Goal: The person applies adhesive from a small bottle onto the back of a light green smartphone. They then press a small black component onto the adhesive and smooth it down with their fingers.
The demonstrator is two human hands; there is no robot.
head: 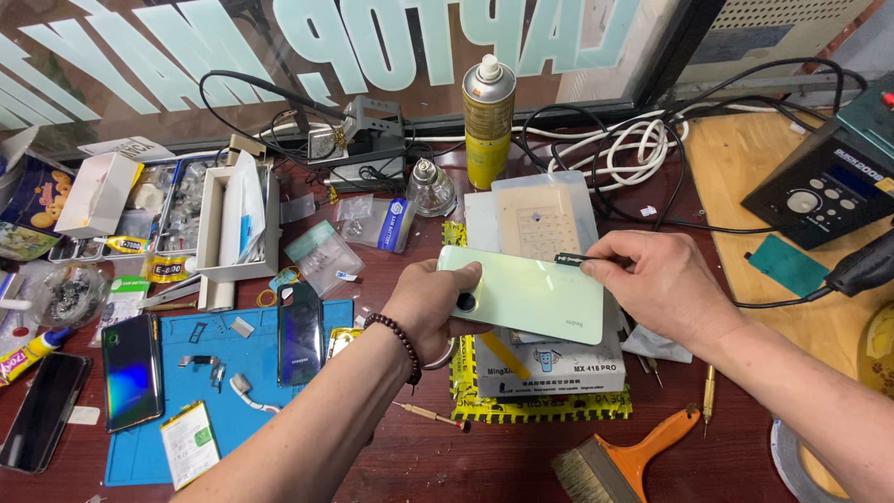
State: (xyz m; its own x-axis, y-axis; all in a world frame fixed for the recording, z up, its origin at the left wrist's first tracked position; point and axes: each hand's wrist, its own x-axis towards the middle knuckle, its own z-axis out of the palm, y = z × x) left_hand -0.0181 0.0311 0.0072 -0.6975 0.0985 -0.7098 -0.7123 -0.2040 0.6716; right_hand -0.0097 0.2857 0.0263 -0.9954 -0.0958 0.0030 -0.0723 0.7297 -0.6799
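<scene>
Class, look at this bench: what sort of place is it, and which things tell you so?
Probably a phone repair workshop. The left hand holds a pale green phone, other phones lie on a blue work mat, and a soldering station stands to the right.

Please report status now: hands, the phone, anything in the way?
Left hand grips green phone, back up. Right hand pinches thin dark tool at phone's top edge. Boxes lie below; nothing blocking.

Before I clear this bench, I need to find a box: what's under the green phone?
Under the phone, held in the left hand, sits a white box on a yellow-black bag, with a clear plate behind. The box's top is mostly covered.
</scene>
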